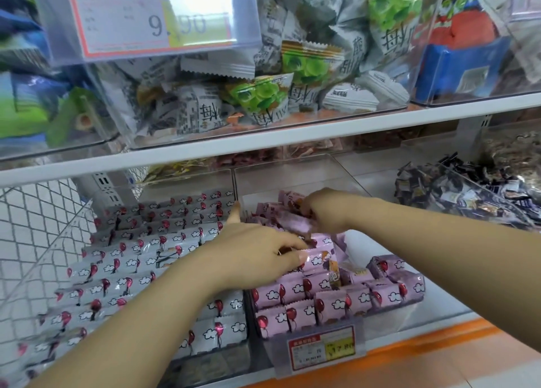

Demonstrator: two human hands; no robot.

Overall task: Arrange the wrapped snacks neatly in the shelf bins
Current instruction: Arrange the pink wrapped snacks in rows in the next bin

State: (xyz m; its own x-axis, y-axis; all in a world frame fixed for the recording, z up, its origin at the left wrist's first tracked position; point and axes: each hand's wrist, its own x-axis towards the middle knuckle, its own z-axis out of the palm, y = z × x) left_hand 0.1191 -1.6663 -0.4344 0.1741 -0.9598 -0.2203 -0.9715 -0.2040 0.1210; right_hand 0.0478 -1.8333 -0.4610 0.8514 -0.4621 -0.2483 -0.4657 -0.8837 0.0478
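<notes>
Price tag [322, 350], wire mesh [36, 214]

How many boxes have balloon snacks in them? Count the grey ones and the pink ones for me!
Grey balloon snack bin: 1
Pink balloon snack bin: 1
Total: 2

Hands two: left hand [251, 255], right hand [330, 212]. Price tags [322, 348]: at least two. Pink snacks [330, 302], white snacks [131, 270]: uncountable.

Below the white shelf rail [263, 141], pink wrappers [330, 305] and silver-grey wrappers [123, 258] both bear dark red balloons and white clouds, while above that rail grey-and-white packets [260, 96] show green fruit and black lettering.
</notes>
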